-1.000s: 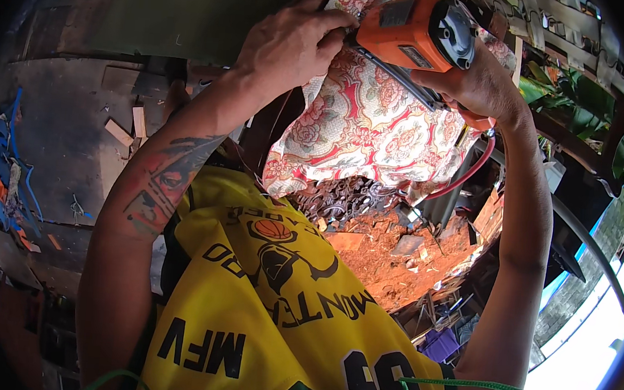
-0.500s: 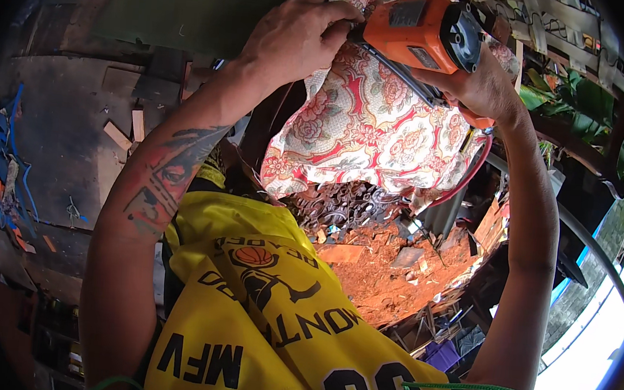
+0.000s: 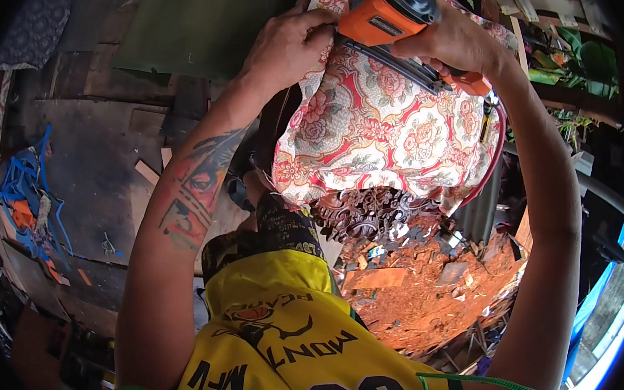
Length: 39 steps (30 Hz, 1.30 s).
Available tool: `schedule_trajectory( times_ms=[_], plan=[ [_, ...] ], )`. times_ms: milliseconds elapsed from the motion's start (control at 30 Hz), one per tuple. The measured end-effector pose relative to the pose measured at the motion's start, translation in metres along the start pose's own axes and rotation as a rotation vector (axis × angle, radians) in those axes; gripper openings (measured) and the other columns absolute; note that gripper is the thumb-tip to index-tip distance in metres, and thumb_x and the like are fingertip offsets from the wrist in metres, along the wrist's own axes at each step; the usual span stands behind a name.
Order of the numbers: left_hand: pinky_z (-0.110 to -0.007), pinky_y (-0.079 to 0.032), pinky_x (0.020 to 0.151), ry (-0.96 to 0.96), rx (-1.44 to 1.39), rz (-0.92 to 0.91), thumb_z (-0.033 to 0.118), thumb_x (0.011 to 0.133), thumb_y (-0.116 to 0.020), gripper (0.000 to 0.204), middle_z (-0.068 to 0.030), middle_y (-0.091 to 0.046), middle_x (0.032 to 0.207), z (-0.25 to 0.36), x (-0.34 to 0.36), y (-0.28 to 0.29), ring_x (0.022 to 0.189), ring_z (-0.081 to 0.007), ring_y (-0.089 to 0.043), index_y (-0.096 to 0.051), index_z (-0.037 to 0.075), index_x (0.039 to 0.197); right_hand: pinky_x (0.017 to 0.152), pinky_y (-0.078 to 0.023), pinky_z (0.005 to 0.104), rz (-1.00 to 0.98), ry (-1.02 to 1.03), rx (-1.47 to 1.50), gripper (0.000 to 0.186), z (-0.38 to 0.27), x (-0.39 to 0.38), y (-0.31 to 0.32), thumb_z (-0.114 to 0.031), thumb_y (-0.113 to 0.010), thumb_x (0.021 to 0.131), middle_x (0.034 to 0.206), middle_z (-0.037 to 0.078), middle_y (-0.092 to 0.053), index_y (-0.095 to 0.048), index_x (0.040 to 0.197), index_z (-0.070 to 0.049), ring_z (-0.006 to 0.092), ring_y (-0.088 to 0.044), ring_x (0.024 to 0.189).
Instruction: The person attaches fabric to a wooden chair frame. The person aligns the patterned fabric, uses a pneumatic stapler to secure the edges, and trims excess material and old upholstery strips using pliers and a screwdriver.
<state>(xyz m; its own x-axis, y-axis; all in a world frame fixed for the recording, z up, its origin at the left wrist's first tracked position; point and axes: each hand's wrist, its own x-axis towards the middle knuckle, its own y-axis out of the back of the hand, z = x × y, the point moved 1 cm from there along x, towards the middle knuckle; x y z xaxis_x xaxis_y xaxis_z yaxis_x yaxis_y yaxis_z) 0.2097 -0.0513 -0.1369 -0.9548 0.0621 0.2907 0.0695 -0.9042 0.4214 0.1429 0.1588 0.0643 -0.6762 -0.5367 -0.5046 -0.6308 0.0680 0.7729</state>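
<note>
As we look down through the head view, our right hand (image 3: pixel 452 45) is wrapped around the grip of an orange air tool (image 3: pixel 377 20) at 12 o'clock, its fingers curled and pressed together on the handle. Our right arm (image 3: pixel 547 184) rises from 5 o'clock, bows outward at 3 and leans back in toward 1. Our left forearm (image 3: pixel 203 179) climbs from 7 o'clock to the left hand (image 3: pixel 287 50) at 11, back of the hand uppermost, one finger pointing up toward 12. Its thumb and forefinger reach the tool's nose by the left edge of the flowered cloth (image 3: pixel 383 134); we cannot tell whether they pinch that edge. The cloth spreads at 1 o'clock beneath the tool, with a red hose (image 3: pixel 501 151) curving along its right side. Below it, just off centre toward 4, we see dark carved wood (image 3: pixel 358 215), and blue straps (image 3: pixel 23 187) lie tangled at 9.
</note>
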Motion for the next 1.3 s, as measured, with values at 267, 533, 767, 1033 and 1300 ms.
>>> schedule_trajectory(
  times_ms=[267,533,767,1033,1300],
  plan=[
    [-0.044,-0.059,0.100,0.081,-0.058,-0.009,0.028,0.101,-0.071,0.025,-0.0229,-0.054,0.160,0.020,0.002,0.000,0.129,-0.0376,-0.068,-0.079,0.020,0.124,0.113,-0.050,0.0466,-0.086,0.004,0.101,0.061,0.001,0.004,0.002,-0.022,-0.086,0.084,0.132,0.011,-0.074,-0.067,0.141,-0.011,0.0300,-0.069,0.122],
    [-0.046,-0.053,0.110,0.080,-0.086,-0.058,0.022,0.104,-0.067,0.022,-0.0265,-0.066,0.143,0.021,0.003,0.006,0.158,-0.0355,-0.036,-0.078,0.018,0.122,0.103,-0.056,0.0432,-0.122,0.021,0.071,0.055,-0.017,-0.013,0.005,-0.024,-0.083,0.084,0.120,0.012,-0.079,-0.071,0.134,-0.005,0.0288,-0.073,0.110],
    [-0.049,-0.052,0.110,0.085,-0.091,-0.061,0.022,0.104,-0.067,0.019,-0.0258,-0.068,0.140,0.019,0.002,0.007,0.159,-0.0371,-0.034,-0.077,0.017,0.120,0.102,-0.055,0.0429,-0.092,0.155,0.091,0.057,-0.004,0.000,-0.003,-0.023,-0.082,0.085,0.122,0.014,-0.077,-0.070,0.139,-0.009,0.0288,-0.072,0.112],
    [-0.047,-0.062,0.086,0.049,-0.028,-0.045,0.025,0.100,-0.069,0.021,-0.0340,-0.035,0.168,0.022,0.006,0.012,0.106,-0.0459,-0.076,-0.075,0.015,0.118,0.041,-0.046,0.0340,0.114,0.042,0.102,0.022,0.008,0.007,-0.025,-0.019,-0.079,0.078,0.056,0.006,-0.062,-0.074,0.082,0.002,0.0157,-0.059,0.043],
    [-0.048,-0.062,0.086,0.033,0.064,-0.083,0.030,0.103,-0.068,0.032,-0.0342,-0.036,0.168,0.029,0.005,0.013,0.100,-0.0449,-0.077,-0.074,0.020,0.133,0.080,-0.059,0.0387,-0.069,-0.033,0.132,0.041,-0.019,-0.019,-0.003,-0.023,-0.084,0.078,0.093,0.015,-0.080,-0.079,0.109,0.003,0.0243,-0.074,0.081]
  ],
)
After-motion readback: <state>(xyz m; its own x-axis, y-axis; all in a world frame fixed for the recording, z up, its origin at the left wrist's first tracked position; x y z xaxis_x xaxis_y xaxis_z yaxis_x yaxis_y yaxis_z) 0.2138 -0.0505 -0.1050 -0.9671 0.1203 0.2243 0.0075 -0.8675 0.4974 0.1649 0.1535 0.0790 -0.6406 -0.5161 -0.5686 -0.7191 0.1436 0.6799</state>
